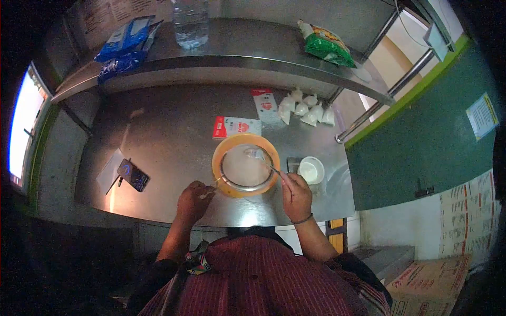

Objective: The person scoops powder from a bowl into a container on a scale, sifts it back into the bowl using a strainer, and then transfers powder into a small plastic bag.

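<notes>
A yellow-orange bowl stands on the steel table, with a round metal-rimmed sieve resting over it. Pale powder lies inside the sieve's rim. My left hand is closed at the bowl's lower left, pinching the thin sieve handle. On the right, my right hand grips a metal spoon, whose head reaches into the powder on the sieve's upper right. Beside that hand, a white cup sits on a dark flat pad, possibly a scale.
Red-and-white boxes lie behind the bowl, near several tied bags of white powder. A phone leans at the left. Overhead, a steel shelf carries blue packets, a water bottle and a green packet.
</notes>
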A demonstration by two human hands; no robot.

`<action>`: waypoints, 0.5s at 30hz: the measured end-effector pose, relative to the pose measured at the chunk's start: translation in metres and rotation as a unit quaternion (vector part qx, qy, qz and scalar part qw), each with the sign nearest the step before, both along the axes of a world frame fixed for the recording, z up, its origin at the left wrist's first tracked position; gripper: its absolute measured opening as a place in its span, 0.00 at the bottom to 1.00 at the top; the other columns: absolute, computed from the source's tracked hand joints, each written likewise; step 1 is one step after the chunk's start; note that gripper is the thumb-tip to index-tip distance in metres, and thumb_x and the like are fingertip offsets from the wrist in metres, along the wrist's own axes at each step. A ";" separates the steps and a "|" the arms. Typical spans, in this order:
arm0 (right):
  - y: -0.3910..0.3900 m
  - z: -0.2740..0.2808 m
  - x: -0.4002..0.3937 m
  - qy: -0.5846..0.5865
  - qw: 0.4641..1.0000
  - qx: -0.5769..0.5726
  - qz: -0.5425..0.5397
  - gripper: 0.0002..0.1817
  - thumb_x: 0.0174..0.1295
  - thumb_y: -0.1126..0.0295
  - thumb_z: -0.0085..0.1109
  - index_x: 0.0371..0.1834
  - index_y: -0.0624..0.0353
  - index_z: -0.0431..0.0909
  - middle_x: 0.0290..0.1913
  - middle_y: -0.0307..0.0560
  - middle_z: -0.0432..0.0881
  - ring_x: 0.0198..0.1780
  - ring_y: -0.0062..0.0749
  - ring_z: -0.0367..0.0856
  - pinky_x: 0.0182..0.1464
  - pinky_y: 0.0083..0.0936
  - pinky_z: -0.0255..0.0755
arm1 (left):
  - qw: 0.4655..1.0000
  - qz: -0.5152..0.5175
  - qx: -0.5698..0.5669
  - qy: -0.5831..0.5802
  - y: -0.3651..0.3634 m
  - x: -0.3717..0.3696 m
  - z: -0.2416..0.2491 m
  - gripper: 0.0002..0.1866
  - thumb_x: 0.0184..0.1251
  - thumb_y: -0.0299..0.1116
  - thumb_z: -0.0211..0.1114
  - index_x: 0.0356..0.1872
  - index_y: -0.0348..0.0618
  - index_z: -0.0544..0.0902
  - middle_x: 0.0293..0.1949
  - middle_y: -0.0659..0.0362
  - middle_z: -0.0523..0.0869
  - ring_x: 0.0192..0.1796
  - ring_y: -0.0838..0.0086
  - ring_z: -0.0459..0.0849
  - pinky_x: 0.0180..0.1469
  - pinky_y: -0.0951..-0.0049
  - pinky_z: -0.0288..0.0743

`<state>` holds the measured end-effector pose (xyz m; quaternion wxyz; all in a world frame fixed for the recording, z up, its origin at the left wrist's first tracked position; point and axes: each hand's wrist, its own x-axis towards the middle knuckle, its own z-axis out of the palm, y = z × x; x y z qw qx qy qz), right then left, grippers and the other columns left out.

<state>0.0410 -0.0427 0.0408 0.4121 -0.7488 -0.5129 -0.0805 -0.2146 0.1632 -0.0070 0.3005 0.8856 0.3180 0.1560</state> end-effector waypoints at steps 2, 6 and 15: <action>-0.007 0.000 0.002 0.033 0.999 0.016 -0.028 0.13 0.73 0.73 0.59 0.55 0.62 0.86 0.45 0.55 0.88 0.47 0.47 0.87 0.51 0.37 0.80 | 0.999 0.012 0.016 -0.047 0.003 -0.002 -0.001 0.11 0.64 0.34 0.73 0.46 0.46 0.92 0.39 0.52 0.87 0.44 0.59 0.87 0.47 0.60 0.82; -0.022 -0.016 0.011 0.110 0.988 0.028 -0.106 0.13 0.76 0.72 0.56 0.56 0.65 0.86 0.44 0.52 0.90 0.47 0.36 0.88 0.50 0.32 0.80 | 0.999 0.034 -0.014 -0.033 0.007 -0.006 0.009 0.10 0.66 0.33 0.74 0.45 0.44 0.92 0.39 0.50 0.88 0.41 0.60 0.88 0.45 0.61 0.82; -0.036 -0.050 0.005 0.304 0.938 0.081 -0.145 0.15 0.78 0.67 0.56 0.57 0.64 0.85 0.41 0.44 0.89 0.44 0.25 0.85 0.50 0.25 0.78 | 0.993 0.069 -0.064 -0.072 0.006 -0.002 0.011 0.10 0.71 0.35 0.72 0.47 0.41 0.91 0.42 0.50 0.91 0.43 0.62 0.90 0.45 0.65 0.84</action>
